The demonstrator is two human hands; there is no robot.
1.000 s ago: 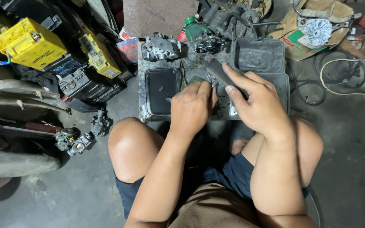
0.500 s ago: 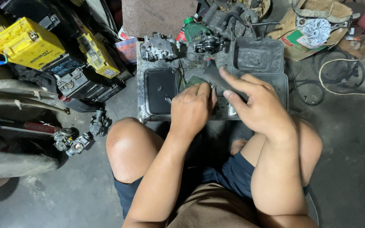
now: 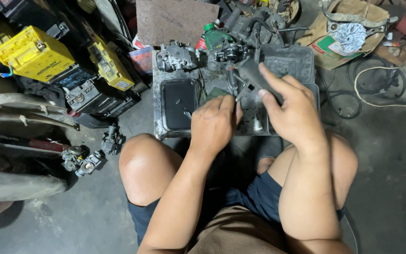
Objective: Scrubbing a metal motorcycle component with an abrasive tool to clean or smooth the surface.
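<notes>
My right hand (image 3: 292,115) grips a dark grey handled tool (image 3: 252,73) whose tip points away from me, over a dirty metal tray (image 3: 158,127) on the floor. My left hand (image 3: 214,124) is curled shut just left of it, pinching a small metal part (image 3: 240,91) near the tool; most of the part is hidden by my fingers. Both hands hover over the tray's middle, in front of my bare knees. A grey carburetor (image 3: 177,56) and a darker one (image 3: 231,51) sit at the tray's far edge.
A black rectangular pan (image 3: 178,103) lies in the tray's left half. Yellow batteries (image 3: 34,51) and black ones are stacked at the left. More carburetors (image 3: 83,160) lie on the floor. A green bottle (image 3: 212,35), cardboard with a white fan part (image 3: 348,35) and cables (image 3: 381,89) lie at the back and right.
My right hand has tilted the tool's tip a little farther away from me. My left hand has hardly moved.
</notes>
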